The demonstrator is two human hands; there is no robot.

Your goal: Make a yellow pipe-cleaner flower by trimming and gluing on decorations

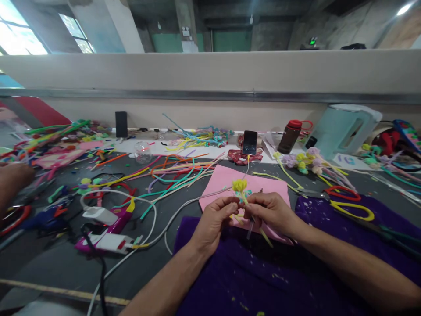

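Left hand (216, 221) and right hand (270, 211) pinch the yellow flower (239, 185) by its stem (244, 198), so go gentle (probably squashes easily).

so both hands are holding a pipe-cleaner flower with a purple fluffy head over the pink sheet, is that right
Not quite: the head view shows the pipe-cleaner flower has a yellow fluffy head, not purple. The left hand and right hand do hold it over the pink sheet.
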